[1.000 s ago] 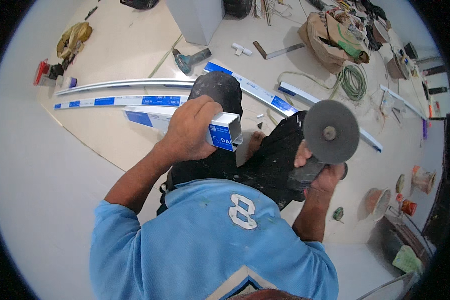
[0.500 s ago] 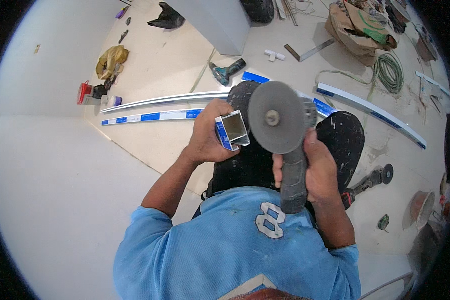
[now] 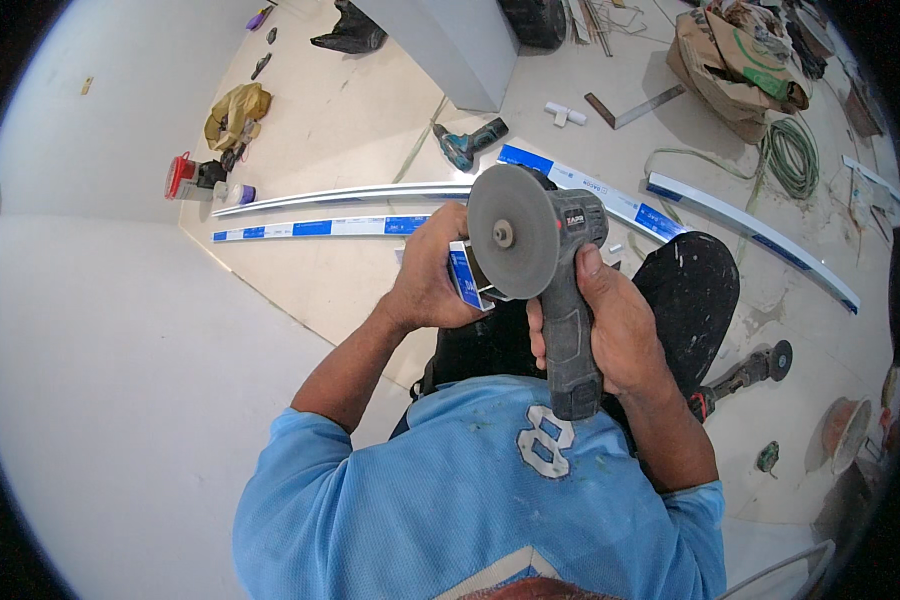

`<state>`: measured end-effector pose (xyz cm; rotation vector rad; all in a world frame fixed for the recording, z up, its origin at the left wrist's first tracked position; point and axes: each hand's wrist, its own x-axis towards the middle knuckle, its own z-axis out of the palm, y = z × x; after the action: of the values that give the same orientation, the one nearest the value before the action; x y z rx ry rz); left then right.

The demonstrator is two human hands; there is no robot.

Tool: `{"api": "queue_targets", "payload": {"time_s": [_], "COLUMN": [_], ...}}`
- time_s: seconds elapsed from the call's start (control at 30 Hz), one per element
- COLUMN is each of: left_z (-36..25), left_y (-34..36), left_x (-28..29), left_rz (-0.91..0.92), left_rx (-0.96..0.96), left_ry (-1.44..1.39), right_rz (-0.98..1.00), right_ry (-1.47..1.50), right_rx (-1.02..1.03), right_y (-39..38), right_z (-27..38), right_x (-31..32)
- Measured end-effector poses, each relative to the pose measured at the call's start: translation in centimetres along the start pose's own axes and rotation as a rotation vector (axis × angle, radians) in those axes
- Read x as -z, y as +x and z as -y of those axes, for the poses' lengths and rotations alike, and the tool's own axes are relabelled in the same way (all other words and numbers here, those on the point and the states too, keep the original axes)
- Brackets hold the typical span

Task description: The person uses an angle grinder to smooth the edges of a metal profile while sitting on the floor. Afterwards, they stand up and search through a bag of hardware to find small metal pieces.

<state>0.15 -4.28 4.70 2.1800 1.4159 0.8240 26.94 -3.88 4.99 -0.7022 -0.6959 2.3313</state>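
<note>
A person in a blue shirt [image 3: 450, 500] is gripping an angle grinder [image 3: 573, 345] in the right hand [image 3: 618, 325], while the left hand [image 3: 433, 270], apart from the right, is clamping a blue-and-white hollow bar [image 3: 463, 274] in front of the body. The grinder's gray disc [image 3: 520, 245] is overlapping the bar's open end; whether they are touching cannot be told. Beyond, a second grinder [image 3: 748, 374] is lying at right on the floor [image 3: 315, 130], a long blue-and-white strip [image 3: 313, 228] is stretching leftward, a teal drill [image 3: 460, 148] is resting near a pillar [image 3: 460, 50], and a green coil [image 3: 792, 160] is sitting beside a paper bag [image 3: 715, 80].
</note>
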Motion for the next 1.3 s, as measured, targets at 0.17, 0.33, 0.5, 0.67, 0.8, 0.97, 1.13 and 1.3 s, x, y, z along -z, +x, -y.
{"api": "queue_targets", "payload": {"time_s": [0.17, 0.33, 0.5, 0.67, 0.8, 0.97, 1.13, 1.3], "left_z": [-0.4, -0.5, 0.8, 1.5, 2.6, -0.7, 0.2, -0.7], "left_y": [0.3, 0.4, -0.3, 1.2, 0.0, 1.3, 2.9, 3.9], "left_x": [0.0, -0.1, 0.3, -0.6, -1.2, -1.2, -1.8, -2.0], "left_rz": [0.013, 0.003, 0.031, 0.020, 0.102, 0.014, 0.064, 0.148], "left_rx": [0.018, 0.012, 0.006, -0.091, 0.020, 0.243, 0.248, 0.305], "left_ry": [0.023, -0.015, -0.003, -0.001, 0.165, 0.182, 0.285, 0.231], "right_rz": [0.004, 0.017, -0.001, -0.031, -0.019, -0.294, -0.669, -1.058], "right_ry": [0.006, -0.026, 0.005, 0.000, 0.206, -0.167, 0.388, 0.544], "right_rx": [0.002, 0.023, 0.116, 0.434, 0.614, 0.960, 1.064, 0.863], "right_y": [0.1, 0.2, -0.5, -3.1, -6.2, -14.1, -24.1, -31.3], "right_z": [-0.1, -0.1, -0.1, 1.5, 2.9, 3.5, -3.5, -14.5], "right_x": [0.0, 0.0, 0.3, 3.1, 6.7, 13.5, 22.9, 31.9]}}
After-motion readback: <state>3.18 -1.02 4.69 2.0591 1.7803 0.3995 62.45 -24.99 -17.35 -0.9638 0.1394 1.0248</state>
